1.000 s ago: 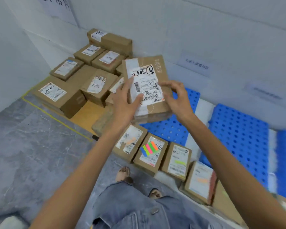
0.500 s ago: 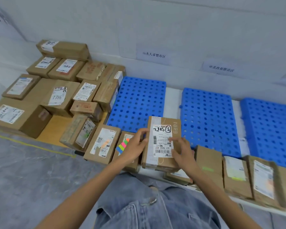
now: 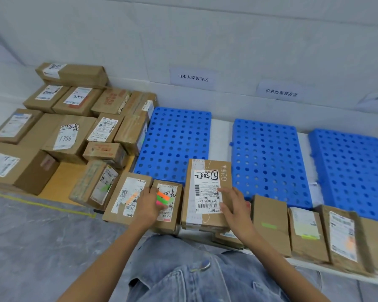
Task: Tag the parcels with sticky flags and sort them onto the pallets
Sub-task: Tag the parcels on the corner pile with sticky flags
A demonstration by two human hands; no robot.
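"7786" on left box [image 3: 65,138]; "507 N205 A37" on front parcel [image 3: 206,188]

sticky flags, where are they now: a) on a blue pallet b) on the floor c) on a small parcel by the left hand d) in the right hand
c: the sticky flags lie on a small parcel, right at the left hand.

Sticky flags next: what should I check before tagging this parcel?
1. Sticky flags in reach: ok, left hand touches them.
2. Flag peeled off: cannot tell.
3. Parcel steadied: ok, right hand rests on it.
4. Label facing up: ok.
5. Parcel already tagged: not ok, no flag visible on it.
6. Blue pallet has room: ok.
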